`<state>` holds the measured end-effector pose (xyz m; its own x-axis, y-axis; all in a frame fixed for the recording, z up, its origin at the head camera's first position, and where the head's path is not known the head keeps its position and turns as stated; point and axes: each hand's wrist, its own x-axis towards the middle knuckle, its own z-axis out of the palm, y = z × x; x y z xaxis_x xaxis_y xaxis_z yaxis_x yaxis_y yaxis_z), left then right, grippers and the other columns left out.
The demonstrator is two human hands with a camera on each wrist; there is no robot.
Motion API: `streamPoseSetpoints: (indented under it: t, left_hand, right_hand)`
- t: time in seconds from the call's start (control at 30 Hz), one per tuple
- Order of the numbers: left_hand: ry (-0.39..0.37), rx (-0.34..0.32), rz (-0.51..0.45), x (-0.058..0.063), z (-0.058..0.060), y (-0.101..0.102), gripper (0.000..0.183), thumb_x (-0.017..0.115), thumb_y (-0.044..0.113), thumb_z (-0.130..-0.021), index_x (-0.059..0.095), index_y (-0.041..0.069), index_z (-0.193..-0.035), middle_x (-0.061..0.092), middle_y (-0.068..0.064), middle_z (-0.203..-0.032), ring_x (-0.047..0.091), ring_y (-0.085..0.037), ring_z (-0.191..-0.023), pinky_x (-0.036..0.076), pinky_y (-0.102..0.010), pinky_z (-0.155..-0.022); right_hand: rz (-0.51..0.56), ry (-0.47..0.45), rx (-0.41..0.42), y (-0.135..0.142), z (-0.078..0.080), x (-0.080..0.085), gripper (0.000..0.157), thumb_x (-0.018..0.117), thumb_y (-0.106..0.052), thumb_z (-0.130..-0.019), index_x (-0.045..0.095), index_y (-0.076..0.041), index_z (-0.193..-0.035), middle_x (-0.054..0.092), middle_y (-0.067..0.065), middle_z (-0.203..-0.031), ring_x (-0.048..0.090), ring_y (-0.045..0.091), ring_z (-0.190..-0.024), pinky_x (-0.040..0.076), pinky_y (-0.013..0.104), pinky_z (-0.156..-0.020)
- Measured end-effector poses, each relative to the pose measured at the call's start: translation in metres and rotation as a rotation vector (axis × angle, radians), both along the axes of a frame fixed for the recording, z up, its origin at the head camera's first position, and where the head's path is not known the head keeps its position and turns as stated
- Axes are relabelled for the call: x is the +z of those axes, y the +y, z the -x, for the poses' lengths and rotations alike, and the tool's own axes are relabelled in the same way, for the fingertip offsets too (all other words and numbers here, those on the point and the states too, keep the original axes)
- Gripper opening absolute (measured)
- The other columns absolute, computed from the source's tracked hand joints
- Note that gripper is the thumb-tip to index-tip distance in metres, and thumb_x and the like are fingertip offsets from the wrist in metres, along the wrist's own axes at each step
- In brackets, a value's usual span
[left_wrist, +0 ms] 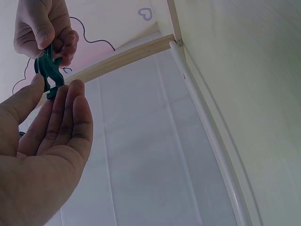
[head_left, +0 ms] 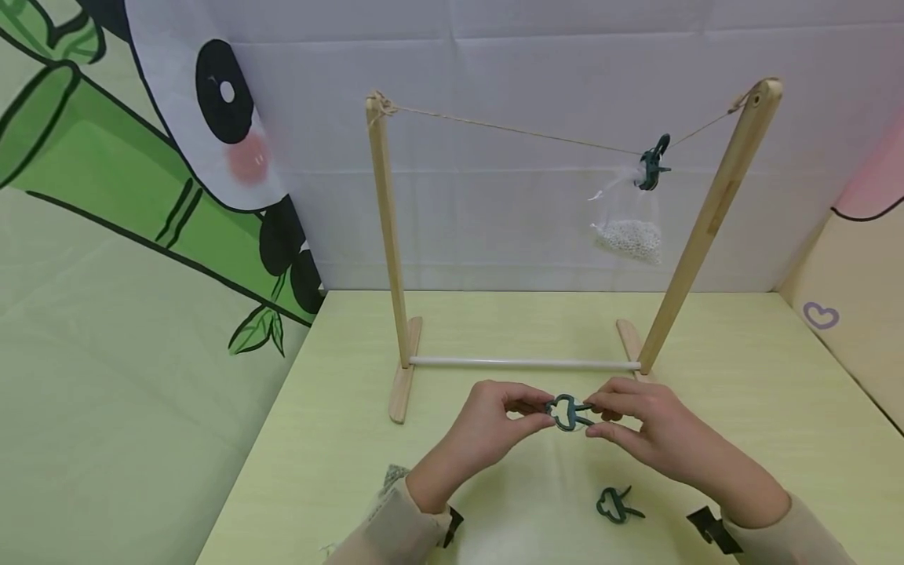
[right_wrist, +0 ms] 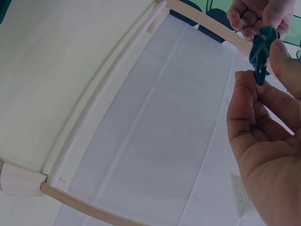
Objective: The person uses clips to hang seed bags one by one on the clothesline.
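Between both hands, above the table, is a dark green spring clip (head_left: pixel 569 413). My left hand (head_left: pixel 494 416) pinches its rounded jaw end between thumb and fingers. On the other side, my right hand (head_left: pixel 653 424) has thumb and fingertips on the two handles. The left wrist view shows the clip (left_wrist: pixel 49 70) held between the fingertips of both hands. A second green clip (head_left: pixel 616 506) lies on the table below the right hand. Farther back, another clip (head_left: pixel 651 166) grips the string, and a clear bag of small white beads (head_left: pixel 628 239) hangs from it.
A wooden frame stands behind the hands, with a left post (head_left: pixel 387 227), a leaning right post (head_left: pixel 713 220), a white crossbar (head_left: pixel 523 363) and a sagging string (head_left: pixel 508 132). Partly hidden by the left forearm is a grey patterned item (head_left: pixel 395 474). Printed cloth walls surround the table.
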<state>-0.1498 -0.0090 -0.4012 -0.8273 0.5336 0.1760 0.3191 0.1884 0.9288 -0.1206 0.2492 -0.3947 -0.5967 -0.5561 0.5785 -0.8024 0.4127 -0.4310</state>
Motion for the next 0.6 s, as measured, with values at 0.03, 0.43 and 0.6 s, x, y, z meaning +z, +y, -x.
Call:
streamPoseSetpoints:
  t: [0.03,0.43,0.6]
  left_hand:
    - [-0.001,-0.002,0.001,0.0,0.0,-0.0002,0.02,0.082,0.009,-0.088,0.079,0.006,-0.107,0.074,0.01,-0.09,0.069,-0.004,-0.082,0.056,-0.027,-0.074]
    - [-0.006,-0.006,0.03,0.0014,-0.0017,-0.0013,0.026,0.083,0.012,-0.088,0.077,0.006,-0.112,0.072,0.011,-0.094,0.068,-0.004,-0.088,0.055,-0.026,-0.082]
    - [0.0,0.001,0.063,0.0029,-0.0021,-0.0071,0.029,0.082,0.016,-0.089,0.075,0.007,-0.116,0.071,0.01,-0.1,0.07,-0.012,-0.095,0.054,-0.025,-0.083]
  right_hand:
    - [0.005,0.005,0.005,-0.0004,-0.0001,0.0003,0.03,0.085,-0.003,-0.08,0.075,-0.013,-0.107,0.066,-0.009,-0.098,0.061,0.006,-0.078,0.047,0.015,-0.064]
    - [-0.002,-0.015,0.0,-0.002,-0.0012,0.0067,0.017,0.07,-0.028,-0.098,0.079,-0.013,-0.1,0.067,-0.015,-0.095,0.057,0.0,-0.072,0.046,0.014,-0.061]
    - [-0.003,0.003,-0.009,-0.002,-0.0009,0.0059,0.016,0.07,-0.027,-0.098,0.079,-0.013,-0.1,0.067,-0.015,-0.095,0.058,0.0,-0.072,0.047,0.013,-0.061]
